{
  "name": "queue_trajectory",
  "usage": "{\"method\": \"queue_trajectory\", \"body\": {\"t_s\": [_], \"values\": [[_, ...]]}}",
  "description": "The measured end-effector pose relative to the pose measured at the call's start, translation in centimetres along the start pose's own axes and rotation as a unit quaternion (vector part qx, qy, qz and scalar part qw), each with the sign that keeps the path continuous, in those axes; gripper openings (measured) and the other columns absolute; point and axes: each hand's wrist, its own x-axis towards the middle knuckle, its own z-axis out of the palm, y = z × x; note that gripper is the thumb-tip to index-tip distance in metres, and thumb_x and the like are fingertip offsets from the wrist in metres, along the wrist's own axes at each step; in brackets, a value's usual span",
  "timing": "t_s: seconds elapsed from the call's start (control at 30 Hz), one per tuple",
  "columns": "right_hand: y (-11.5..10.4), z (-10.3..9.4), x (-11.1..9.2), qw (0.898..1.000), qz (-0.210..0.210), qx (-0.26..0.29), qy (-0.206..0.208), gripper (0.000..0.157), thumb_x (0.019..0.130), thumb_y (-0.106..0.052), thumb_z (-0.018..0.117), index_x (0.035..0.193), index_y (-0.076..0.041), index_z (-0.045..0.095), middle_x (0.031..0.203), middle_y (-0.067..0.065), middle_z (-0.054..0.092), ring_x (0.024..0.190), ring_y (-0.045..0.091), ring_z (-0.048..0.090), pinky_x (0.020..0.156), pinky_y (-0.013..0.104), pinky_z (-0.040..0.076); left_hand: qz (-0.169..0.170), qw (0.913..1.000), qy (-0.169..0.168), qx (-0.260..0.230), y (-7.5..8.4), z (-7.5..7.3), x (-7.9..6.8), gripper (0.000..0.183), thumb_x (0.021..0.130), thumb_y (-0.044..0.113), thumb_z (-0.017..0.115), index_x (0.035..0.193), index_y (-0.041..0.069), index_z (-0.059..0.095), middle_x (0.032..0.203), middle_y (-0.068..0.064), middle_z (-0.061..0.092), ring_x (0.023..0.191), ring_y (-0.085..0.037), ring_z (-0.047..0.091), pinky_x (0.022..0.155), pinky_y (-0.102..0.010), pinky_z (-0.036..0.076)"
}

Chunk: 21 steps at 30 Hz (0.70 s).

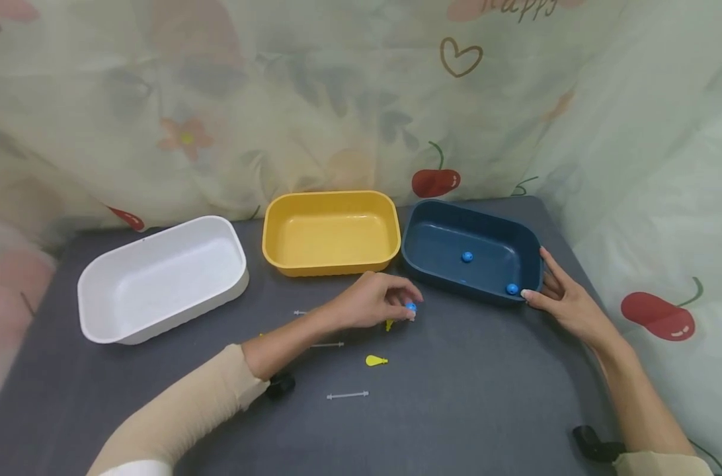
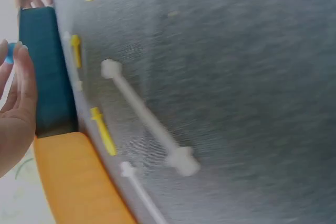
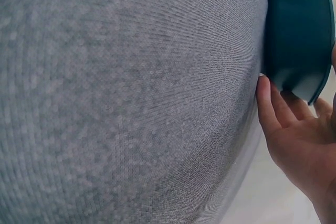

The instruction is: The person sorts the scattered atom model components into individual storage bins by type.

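Note:
In the head view my left hand [image 1: 375, 301] pinches a small blue ball [image 1: 411, 307] between thumb and fingertips, above the table in front of the bins. The left wrist view shows the same ball [image 2: 10, 53] at the fingertips. My right hand [image 1: 569, 307] holds the right end of the dark blue bin [image 1: 435, 241], thumb at the front rim and fingers along the outer side. Two more blue balls lie inside that bin, one near the middle [image 1: 467, 256] and another ball [image 1: 512, 289] at its right front corner.
A yellow bin [image 1: 331, 235] stands at the back middle, a white bin [image 1: 164, 277] at the left. On the grey table [image 1: 456, 390] lie a yellow bulb-shaped piece [image 1: 375, 360], other yellow pieces and several thin white rods [image 1: 348, 395]. A patterned curtain [image 1: 313, 99] hangs behind.

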Motion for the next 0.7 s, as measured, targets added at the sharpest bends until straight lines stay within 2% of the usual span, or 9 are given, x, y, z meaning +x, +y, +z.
{"method": "queue_trajectory", "body": {"t_s": [0.13,0.27,0.5,0.7], "values": [[0.0,-0.1,0.0,1.000,0.004,-0.009,0.000,0.092,0.098,-0.035,0.063,0.155,-0.046,-0.009,0.160,0.026,0.020,0.140,0.049,0.029,0.082,0.007,0.042,0.003,0.9999,-0.002,-0.013,0.8,-0.6,0.7,0.023,0.090,0.014,0.075,0.112,0.010,0.075,0.087,0.008,0.072,0.075,-0.011,0.067,0.066,-0.026,0.054],[0.1,-0.1,0.0,1.000,0.005,-0.003,-0.004,0.092,0.098,-0.035,0.063,0.155,-0.045,-0.009,0.160,0.026,0.019,0.141,0.049,0.028,0.082,0.007,0.042,-0.004,0.9999,0.012,-0.011,1.4,-1.0,1.4,0.022,0.088,0.014,0.077,0.110,0.013,0.075,0.089,0.009,0.071,0.076,-0.009,0.065,0.068,-0.025,0.055],[0.0,-0.1,-0.1,1.000,0.001,0.008,-0.004,0.091,0.099,-0.033,0.062,0.155,-0.046,-0.009,0.160,0.026,0.018,0.140,0.050,0.028,0.082,0.008,0.043,0.019,0.9994,0.029,-0.003,1.8,-1.4,2.8,0.023,0.088,0.012,0.077,0.110,0.010,0.075,0.094,0.006,0.072,0.079,-0.007,0.064,0.071,-0.022,0.054],[-0.1,-0.1,0.1,1.000,-0.001,0.012,-0.008,0.091,0.099,-0.032,0.062,0.155,-0.045,-0.008,0.160,0.026,0.019,0.140,0.049,0.028,0.083,0.008,0.043,0.020,0.9990,0.041,0.004,2.2,-1.8,3.9,0.023,0.088,0.012,0.077,0.111,0.010,0.073,0.100,0.003,0.072,0.083,-0.006,0.065,0.076,-0.018,0.053]]}}
